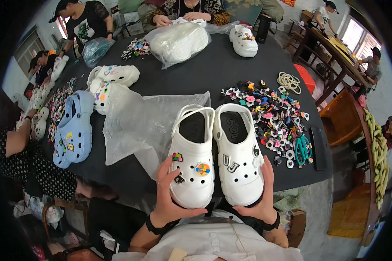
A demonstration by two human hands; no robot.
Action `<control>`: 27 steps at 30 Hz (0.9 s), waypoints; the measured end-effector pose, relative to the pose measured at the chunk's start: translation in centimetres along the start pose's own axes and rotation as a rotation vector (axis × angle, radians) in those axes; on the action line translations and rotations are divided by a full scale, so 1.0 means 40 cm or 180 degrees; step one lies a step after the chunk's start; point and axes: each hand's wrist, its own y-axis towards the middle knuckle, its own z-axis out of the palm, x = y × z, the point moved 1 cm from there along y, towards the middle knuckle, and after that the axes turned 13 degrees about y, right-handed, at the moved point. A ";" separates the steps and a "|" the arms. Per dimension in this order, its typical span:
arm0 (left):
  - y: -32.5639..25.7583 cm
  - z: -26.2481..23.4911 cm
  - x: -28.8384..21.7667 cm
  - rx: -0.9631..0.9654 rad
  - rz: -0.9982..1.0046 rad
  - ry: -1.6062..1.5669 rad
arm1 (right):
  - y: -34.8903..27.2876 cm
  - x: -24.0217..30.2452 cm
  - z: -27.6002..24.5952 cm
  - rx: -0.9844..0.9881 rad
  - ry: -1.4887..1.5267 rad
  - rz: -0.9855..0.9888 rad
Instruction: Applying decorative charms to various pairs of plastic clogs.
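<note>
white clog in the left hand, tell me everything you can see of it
The white clog looks moulded from smooth foam or rubber, with a rounded toe, round holes, a heel strap and a black insole. Three charms show: a round orange-and-blue one, a small multicoloured one and a dark one. Its toe points toward the person, cupped by the left hand. Another white clog is alongside; whether the table supports it is unclear.
</note>
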 end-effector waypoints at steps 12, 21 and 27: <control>0.013 0.008 -0.006 -0.0159 0.0315 0.0334 | 0.022 -0.013 -0.023 0.0011 0.0486 0.0269; -0.018 0.021 0.027 -0.0152 0.0299 0.0307 | -0.006 -0.057 -0.223 -0.1624 -0.0994 0.0932; -0.021 0.024 0.027 -0.0188 0.0275 0.0294 | -0.039 -0.085 -0.226 -0.1583 -0.1500 0.0885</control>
